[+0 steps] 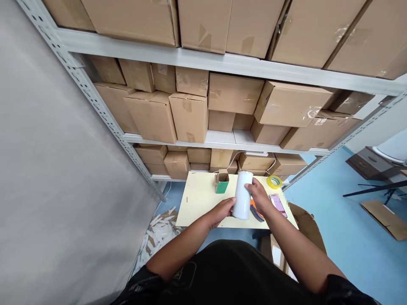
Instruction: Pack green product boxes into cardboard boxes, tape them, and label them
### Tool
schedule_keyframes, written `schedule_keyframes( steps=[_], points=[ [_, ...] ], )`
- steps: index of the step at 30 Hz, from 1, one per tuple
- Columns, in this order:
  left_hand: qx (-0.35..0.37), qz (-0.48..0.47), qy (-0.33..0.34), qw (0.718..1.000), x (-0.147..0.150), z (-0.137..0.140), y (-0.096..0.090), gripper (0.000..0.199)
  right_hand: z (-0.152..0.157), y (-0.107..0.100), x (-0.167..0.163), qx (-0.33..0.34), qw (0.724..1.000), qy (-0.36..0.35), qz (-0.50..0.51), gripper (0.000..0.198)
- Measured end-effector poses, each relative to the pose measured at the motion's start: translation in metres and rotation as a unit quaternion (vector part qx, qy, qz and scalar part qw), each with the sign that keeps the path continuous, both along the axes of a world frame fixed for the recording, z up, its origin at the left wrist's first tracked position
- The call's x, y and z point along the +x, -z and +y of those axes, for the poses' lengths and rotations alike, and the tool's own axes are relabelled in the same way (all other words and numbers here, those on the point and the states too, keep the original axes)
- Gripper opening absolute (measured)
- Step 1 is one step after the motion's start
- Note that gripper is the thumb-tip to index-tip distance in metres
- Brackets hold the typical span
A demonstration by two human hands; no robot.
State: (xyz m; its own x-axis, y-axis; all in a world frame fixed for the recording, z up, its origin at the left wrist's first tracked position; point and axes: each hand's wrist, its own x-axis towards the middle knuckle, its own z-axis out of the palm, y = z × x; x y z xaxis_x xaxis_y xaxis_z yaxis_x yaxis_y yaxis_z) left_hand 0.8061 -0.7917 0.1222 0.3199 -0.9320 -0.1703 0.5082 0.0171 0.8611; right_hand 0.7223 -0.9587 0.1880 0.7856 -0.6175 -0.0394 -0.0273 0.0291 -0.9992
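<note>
Between my two hands is a white cylinder (243,197), shaped like a tumbler, with a thin rim at its upper end. It tilts slightly above the table (199,190). My left hand (222,212) grips its lower left side, and my right hand (257,195) is wrapped on its upper right side. Just left of the cylinder, a small green and brown carton (221,186) stands with its top flaps up. Partly hidden behind my right hand lies an orange and dark blue object (257,212) whose kind I cannot make out.
A yellow tape roll (274,182) and a phone (278,206) lie at the table's right. Metal shelving (206,59) full of cardboard boxes (189,116) rises behind. White scraps (162,233) are heaped on the floor at left; an open cardboard box (307,224) stands at right.
</note>
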Motion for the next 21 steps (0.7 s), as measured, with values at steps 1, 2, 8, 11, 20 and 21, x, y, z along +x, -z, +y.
schedule_keyframes(
  steps=[1,2,8,11,20,21],
  points=[
    [0.028,-0.042,-0.014,0.999,0.006,0.001,0.005,0.055,-0.006,0.003,0.001,-0.022,0.999,0.03,0.007,0.041],
    [0.054,-0.087,-0.034,0.994,0.013,0.002,0.011,0.05,-0.013,0.007,0.002,-0.047,0.997,0.055,0.015,0.045],
    [0.152,-0.319,-0.152,0.923,0.065,0.009,0.037,0.027,-0.057,0.022,0.014,-0.168,0.976,0.136,0.026,0.064],
    [0.148,-0.408,-0.174,0.884,0.087,-0.001,0.04,0.024,-0.069,0.021,0.033,-0.168,0.977,0.133,0.016,0.063],
    [0.195,-0.466,-0.162,0.848,0.142,-0.061,0.066,0.053,-0.078,0.034,0.106,-0.068,0.996,0.065,-0.006,0.055],
    [0.208,-0.457,-0.152,0.852,0.146,-0.063,0.072,0.059,-0.08,0.038,0.112,-0.072,0.996,0.054,-0.003,0.056]
  ],
)
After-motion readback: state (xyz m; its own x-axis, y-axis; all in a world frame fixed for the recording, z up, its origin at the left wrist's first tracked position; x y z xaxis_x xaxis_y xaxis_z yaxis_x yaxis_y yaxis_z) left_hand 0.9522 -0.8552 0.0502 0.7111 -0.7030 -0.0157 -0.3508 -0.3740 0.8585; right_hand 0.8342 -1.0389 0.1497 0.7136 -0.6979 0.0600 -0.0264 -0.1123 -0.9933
